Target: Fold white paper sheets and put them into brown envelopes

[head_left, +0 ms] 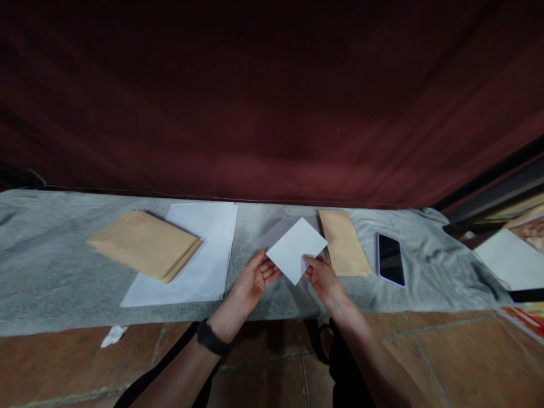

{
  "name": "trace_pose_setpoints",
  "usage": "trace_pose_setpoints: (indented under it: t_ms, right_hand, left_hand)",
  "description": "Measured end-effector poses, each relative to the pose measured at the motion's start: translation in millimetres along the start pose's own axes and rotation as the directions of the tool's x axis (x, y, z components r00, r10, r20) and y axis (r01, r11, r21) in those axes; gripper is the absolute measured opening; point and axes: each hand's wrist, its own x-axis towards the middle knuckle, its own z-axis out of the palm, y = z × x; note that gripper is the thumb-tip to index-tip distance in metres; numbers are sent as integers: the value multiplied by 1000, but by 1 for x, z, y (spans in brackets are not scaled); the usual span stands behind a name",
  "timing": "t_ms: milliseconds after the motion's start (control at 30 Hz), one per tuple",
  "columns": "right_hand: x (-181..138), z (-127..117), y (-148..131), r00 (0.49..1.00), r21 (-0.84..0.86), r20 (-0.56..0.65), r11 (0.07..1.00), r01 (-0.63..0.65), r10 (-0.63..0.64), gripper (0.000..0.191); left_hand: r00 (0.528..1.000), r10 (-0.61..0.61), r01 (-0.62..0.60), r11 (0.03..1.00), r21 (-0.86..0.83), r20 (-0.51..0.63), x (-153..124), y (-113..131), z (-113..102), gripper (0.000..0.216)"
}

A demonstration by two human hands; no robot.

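Observation:
A small white paper (297, 249) is held tilted, one corner pointing away from me, above the grey cloth. Whether it is folded I cannot tell. At its left corner my left hand (254, 279) has its fingers curled under the edge. My right hand (323, 279) pinches the lower right edge, thumb on top and fingers underneath. Just right of the paper lies a brown envelope (345, 242). On the left, a stack of brown envelopes (144, 242) rests partly on large white sheets of paper (212, 255).
A grey cloth (51, 266) covers the long narrow surface. To the right lies a phone (390, 259) with a dark screen. A dark red curtain (272, 113) hangs behind. Below is a tiled floor (459, 357) with a crumpled white scrap (114, 335).

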Motion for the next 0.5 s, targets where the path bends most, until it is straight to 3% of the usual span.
trace_pose_setpoints:
  t_ms: [200, 333, 500]
  right_hand:
    - [-3, -2, -6, 1000, -85, 16, 996, 23, -21, 38]
    - [-1, -1, -12, 998, -122, -16, 991, 60, -62, 36]
    - [6, -4, -18, 988, -192, -53, 972, 134, -146, 39]
  left_hand:
    - [996, 82, -83, 995, -47, -30, 3, 7, 5, 4]
    - [996, 89, -91, 993, -76, -23, 4, 10, 4, 10]
    - [982, 163, -172, 980, -96, -94, 7, 14, -3, 19]
